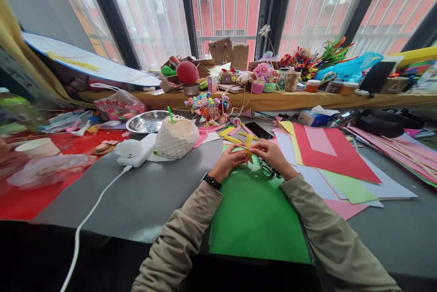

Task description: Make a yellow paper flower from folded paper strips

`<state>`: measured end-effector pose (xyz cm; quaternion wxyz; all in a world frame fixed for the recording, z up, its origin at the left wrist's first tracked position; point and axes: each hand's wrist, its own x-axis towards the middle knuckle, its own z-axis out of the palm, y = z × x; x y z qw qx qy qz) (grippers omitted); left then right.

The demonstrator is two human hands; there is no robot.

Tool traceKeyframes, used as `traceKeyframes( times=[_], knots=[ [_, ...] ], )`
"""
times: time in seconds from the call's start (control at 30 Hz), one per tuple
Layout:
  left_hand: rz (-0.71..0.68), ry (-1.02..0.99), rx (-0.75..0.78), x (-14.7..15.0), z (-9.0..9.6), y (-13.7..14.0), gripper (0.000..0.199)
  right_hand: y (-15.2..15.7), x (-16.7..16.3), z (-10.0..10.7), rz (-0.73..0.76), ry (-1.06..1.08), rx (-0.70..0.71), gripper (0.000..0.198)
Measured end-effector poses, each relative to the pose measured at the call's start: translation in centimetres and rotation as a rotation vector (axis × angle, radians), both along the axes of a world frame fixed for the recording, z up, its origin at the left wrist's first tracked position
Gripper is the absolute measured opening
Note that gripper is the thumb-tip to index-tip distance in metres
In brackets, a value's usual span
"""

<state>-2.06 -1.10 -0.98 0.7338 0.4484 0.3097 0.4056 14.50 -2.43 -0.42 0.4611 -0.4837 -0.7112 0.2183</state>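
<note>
My left hand (228, 163) and my right hand (271, 153) meet over the top of a green sheet (257, 219). Both have their fingers closed on a small folded yellow paper strip (249, 141), which stands partly upright between them. A reddish pointed bit of it shows under the fingertips. Just right of my right hand's fingers lie scissors (267, 171), partly covered by that hand. Beyond my hands are loose yellow paper strips (232, 138) and a black phone (258, 130).
Colored sheets, a red one (336, 153) uppermost, lie at right. To the left are a coconut with a straw (177, 137), a white charger (139, 151) with its cable, and a metal dish (147, 122). Crafts crowd the wooden ledge (153, 98). A blurred hand (10, 160) shows far left.
</note>
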Motion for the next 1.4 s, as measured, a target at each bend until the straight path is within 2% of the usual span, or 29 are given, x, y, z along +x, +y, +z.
traceKeyframes(
  times=[0.3, 0.5, 0.7, 0.97, 1.17, 1.4],
  knots=[
    [-0.015, 0.009, 0.020, -0.1, 0.1, 0.0, 0.030, -0.2, 0.0, 0.3, 0.031, -0.016, -0.029, 0.026],
    [-0.054, 0.015, 0.032, -0.2, 0.0, 0.1, 0.030, -0.3, 0.3, 0.6, 0.120, 0.012, -0.156, 0.031],
    [-0.046, 0.003, 0.028, -0.2, -0.3, 0.1, 0.032, 0.0, 0.6, 0.2, 0.108, -0.094, -0.041, 0.028],
    [-0.040, 0.024, 0.068, -0.2, -0.2, 0.1, 0.031, 0.1, 0.5, -0.1, 0.072, -0.068, -0.019, 0.029],
    [0.039, 0.109, 0.116, 0.2, -0.3, 0.1, 0.031, -0.2, -0.4, -0.1, 0.014, -0.112, 0.037, 0.028],
    [0.110, 0.095, 0.139, 0.3, -0.4, 0.3, 0.036, -0.1, -1.0, -0.6, -0.012, -0.087, 0.122, 0.027]
  ],
)
